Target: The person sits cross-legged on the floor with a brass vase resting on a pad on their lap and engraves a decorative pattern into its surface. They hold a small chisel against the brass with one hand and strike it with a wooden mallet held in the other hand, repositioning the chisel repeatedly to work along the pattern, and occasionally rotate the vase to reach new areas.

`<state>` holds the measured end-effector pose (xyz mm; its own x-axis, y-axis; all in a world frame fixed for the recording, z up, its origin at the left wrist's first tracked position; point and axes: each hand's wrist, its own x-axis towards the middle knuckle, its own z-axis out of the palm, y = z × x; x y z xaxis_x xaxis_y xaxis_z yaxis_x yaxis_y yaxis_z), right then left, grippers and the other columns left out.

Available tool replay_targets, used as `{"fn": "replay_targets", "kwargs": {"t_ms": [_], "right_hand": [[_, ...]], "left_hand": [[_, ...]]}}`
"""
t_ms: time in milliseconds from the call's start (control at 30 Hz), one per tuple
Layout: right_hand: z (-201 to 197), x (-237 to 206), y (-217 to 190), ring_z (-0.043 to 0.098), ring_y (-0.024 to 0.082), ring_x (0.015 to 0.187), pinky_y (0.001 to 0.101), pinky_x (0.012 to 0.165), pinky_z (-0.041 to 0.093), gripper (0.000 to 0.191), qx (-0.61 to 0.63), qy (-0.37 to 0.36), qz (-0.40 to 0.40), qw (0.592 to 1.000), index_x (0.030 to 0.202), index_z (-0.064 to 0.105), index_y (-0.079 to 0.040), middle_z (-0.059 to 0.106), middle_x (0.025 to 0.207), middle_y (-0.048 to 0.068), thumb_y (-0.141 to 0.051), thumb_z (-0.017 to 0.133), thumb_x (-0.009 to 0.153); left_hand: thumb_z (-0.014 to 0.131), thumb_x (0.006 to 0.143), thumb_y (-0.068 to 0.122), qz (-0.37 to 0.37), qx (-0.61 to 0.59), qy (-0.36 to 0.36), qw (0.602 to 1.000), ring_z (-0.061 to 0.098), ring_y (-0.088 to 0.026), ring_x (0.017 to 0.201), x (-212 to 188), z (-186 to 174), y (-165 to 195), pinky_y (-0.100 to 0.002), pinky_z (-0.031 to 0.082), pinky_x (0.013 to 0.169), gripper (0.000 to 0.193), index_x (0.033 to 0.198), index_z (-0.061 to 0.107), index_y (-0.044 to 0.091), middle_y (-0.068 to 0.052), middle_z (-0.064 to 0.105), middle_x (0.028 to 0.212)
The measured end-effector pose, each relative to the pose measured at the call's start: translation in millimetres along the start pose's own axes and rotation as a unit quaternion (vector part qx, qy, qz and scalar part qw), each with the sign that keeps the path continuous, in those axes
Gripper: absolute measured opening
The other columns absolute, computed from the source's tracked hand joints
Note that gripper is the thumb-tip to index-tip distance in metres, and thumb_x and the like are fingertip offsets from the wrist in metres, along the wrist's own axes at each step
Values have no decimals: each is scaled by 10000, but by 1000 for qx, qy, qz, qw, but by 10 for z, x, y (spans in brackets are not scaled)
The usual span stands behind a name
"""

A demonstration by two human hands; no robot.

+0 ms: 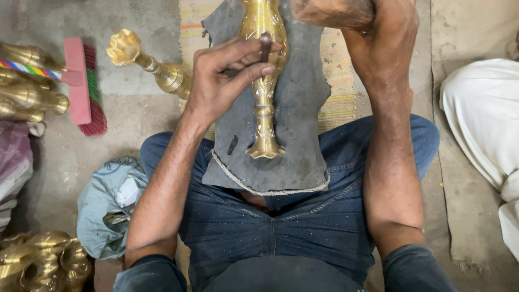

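A tall brass vase lies lengthwise on a grey cloth spread over my lap, its foot toward me. My left hand is shut on a small dark tool, whose tip rests against the vase's body. My right hand reaches to the top edge of the view, beside the vase's upper end; its fingers are out of sight, so its grip is hidden.
Another brass vase lies on the floor at upper left. More brass pieces and a pink brush sit at far left, further brass pieces at lower left. A crumpled grey bag lies by my left leg. White cloth is at right.
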<state>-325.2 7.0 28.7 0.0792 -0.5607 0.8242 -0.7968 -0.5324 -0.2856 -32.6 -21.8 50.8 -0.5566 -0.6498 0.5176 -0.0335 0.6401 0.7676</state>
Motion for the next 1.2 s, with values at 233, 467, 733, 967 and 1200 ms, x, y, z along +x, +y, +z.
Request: {"fn": "replay_targets", "kwargs": {"t_ms": [233, 467, 733, 967, 1200], "right_hand": [[-121, 9, -191, 564, 412, 957, 502, 861, 417, 334, -84, -23, -12, 996, 1128, 603, -11, 591, 995, 173, 81, 714, 826], [-178, 63, -346, 543, 391, 868, 489, 819, 454, 294, 102, 3, 140, 985, 1101, 555, -5, 548, 935, 163, -50, 791, 931], [-365, 237, -644, 624, 364, 1008, 454, 876, 459, 306, -82, -25, -43, 995, 1176, 638, 5, 662, 1050, 167, 68, 753, 900], [-415, 372, -784, 634, 342, 937, 441, 818, 467, 258, -72, -51, -11, 996, 1141, 641, -4, 651, 1001, 154, 55, 767, 923], [-351, 340, -752, 638, 328, 884, 430, 777, 475, 235, -43, -73, 29, 996, 1131, 633, -12, 632, 978, 149, 41, 766, 944]], "left_hand": [[776, 1019, -8, 35, 14, -15, 999, 781, -242, 1120, -53, -35, -85, -332, 683, 949, 345, 1342, 655, -15, -135, 746, 1239], [770, 1039, 10, 67, 28, -21, 997, 768, -224, 1167, -90, -22, -91, -329, 648, 973, 339, 1358, 658, 27, -110, 744, 1252], [837, 986, 91, 41, 103, 11, 994, 770, -164, 973, -79, 13, 8, -313, 652, 816, 317, 1282, 723, 81, -70, 761, 1077], [865, 957, 66, -1, 117, 21, 993, 760, -158, 889, -78, 46, 61, -296, 617, 757, 330, 1261, 736, 58, -77, 752, 1009], [880, 940, 51, 11, 108, 36, 993, 751, -150, 874, -53, 58, 40, -279, 618, 753, 358, 1257, 719, 15, -87, 765, 1035]]}}
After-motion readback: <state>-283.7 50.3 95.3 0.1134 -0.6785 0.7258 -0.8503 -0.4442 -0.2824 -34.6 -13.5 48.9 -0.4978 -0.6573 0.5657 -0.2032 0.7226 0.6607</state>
